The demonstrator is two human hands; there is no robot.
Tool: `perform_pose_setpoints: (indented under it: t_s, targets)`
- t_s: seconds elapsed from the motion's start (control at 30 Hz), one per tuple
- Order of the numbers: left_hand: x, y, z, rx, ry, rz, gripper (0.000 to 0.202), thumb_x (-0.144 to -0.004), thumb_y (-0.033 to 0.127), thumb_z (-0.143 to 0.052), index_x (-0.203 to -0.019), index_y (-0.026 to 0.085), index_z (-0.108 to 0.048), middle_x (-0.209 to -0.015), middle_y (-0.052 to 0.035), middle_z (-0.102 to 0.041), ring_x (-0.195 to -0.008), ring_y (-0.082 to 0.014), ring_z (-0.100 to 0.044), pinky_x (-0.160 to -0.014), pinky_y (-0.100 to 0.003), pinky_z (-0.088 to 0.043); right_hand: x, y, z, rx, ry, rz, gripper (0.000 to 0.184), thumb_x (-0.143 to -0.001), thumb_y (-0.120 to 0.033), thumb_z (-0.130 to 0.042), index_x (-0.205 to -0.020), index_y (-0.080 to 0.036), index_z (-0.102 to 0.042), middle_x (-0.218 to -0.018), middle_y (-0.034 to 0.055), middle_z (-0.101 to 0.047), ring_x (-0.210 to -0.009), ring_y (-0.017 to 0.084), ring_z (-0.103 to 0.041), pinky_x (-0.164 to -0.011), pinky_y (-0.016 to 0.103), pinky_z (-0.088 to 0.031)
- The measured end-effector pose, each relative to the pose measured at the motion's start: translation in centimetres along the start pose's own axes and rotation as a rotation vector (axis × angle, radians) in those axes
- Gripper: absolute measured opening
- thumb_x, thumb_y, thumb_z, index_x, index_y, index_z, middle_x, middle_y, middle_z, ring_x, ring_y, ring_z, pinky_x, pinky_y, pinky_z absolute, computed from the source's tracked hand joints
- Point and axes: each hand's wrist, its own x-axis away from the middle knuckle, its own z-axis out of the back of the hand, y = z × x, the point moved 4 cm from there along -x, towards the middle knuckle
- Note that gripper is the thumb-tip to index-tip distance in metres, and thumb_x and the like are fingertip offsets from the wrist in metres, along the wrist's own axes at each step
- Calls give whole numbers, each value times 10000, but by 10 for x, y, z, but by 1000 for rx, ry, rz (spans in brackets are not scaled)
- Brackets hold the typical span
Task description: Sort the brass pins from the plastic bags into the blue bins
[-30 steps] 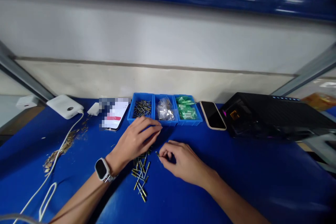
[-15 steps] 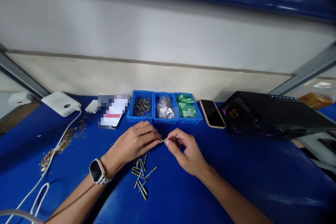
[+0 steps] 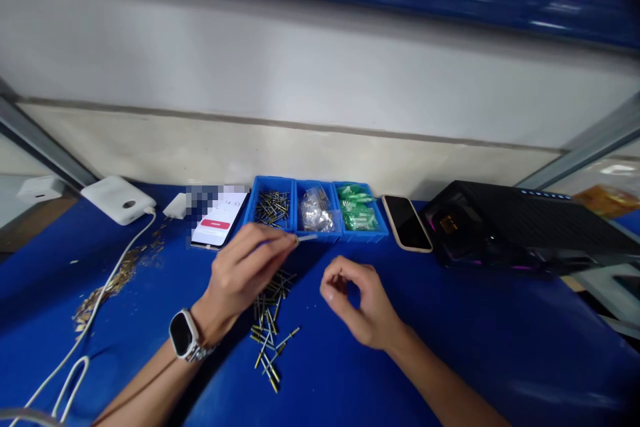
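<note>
I pinch one rivet [image 3: 307,238] in the fingertips of my left hand [image 3: 249,265], near the front of the middle of three blue bins [image 3: 363,237] along the back edge of the tabletop [image 3: 450,353]. My right hand [image 3: 363,303] is curled; I cannot tell whether it holds anything. One pile of loose rivets [image 3: 271,327], too overlapped to count, lies in from that edge. Two phones [image 3: 407,223] flank the bins.

Brass on blue

Beside our left hand [image 3: 243,267], blind rivets [image 3: 269,321] show brass-yellow and silver on our deep-blue tabletop [image 3: 345,383]. Beyond it, our bins [image 3: 330,237] are brighter blue, one holding green packets [image 3: 357,207]. Beyond our right hand [image 3: 373,310], we see a beige-edged black phone [image 3: 407,222] and a black box [image 3: 520,223].
</note>
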Motion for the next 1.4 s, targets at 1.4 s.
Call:
perform_pose_setpoints:
  t_s: [1.4]
  targets:
    - [3, 15, -23, 212, -341, 36, 219, -979, 166, -551, -1184, 154, -625, -1070, -90, -674, -972, -173, -650, -816, -314, -591, -2, 2, 2, 189, 133, -49, 328, -931, -256, -547, -628, -210, -428, -605, -36, -424, -546, 115, -415, -533, 266, -342]
